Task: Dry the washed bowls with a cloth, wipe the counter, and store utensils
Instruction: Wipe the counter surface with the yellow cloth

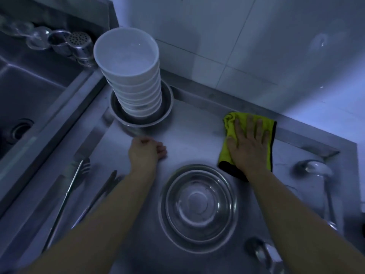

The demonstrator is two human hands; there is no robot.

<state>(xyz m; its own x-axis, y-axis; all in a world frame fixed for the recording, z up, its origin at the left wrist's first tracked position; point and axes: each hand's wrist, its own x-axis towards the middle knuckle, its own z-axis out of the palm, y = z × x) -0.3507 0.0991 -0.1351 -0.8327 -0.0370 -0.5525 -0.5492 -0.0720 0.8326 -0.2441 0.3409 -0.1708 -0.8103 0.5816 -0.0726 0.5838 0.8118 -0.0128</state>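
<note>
A tall stack of white bowls [130, 76] stands in a steel basin [167, 107] at the back of the steel counter [193, 135]. Two nested steel bowls [198, 206] sit near the front, between my forearms. My right hand [246, 143] lies flat with straight fingers on a yellow cloth [229, 123] with a black edge, pressing it onto the counter near the back rim. My left hand [147, 150] rests on the counter in front of the basin with its fingers curled under and nothing visible in it.
A sink [29, 99] lies to the left, with glasses and a perforated steel holder [81, 46] behind it. Tongs [65, 194] and a long utensil [98, 196] lie at the left of the counter. Ladles [318, 171] lie at the right. A tiled wall rises behind.
</note>
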